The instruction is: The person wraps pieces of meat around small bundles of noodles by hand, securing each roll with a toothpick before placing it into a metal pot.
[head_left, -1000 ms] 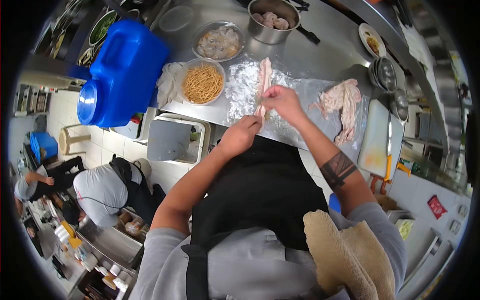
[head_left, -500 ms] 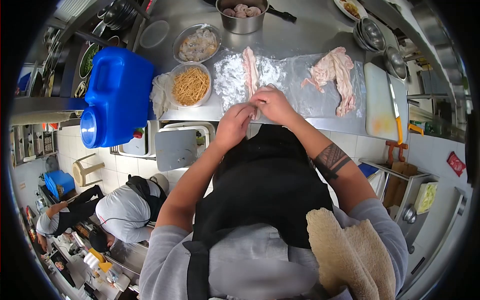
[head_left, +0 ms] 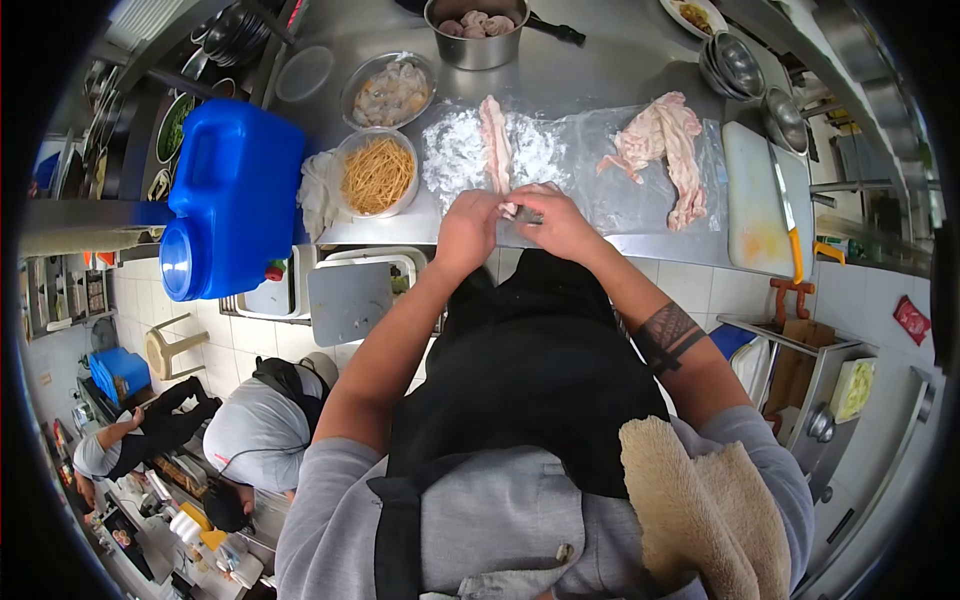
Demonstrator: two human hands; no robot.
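Head view, meat strip [head_left: 495, 135]: on the steel counter [head_left: 620, 60], lower end at the near edge.
Left hand [head_left: 468, 235]: fingers narrow, pinching that end.
Right hand [head_left: 555, 225]: fingertips at same end, gap between thumb and fingers.
White powder [head_left: 450, 150]: both sides of strip.
Bowl of sticks [head_left: 378, 176]: left of powder.
Cutting board [head_left: 755, 210]: near right corner, knife [head_left: 783, 195] on top.
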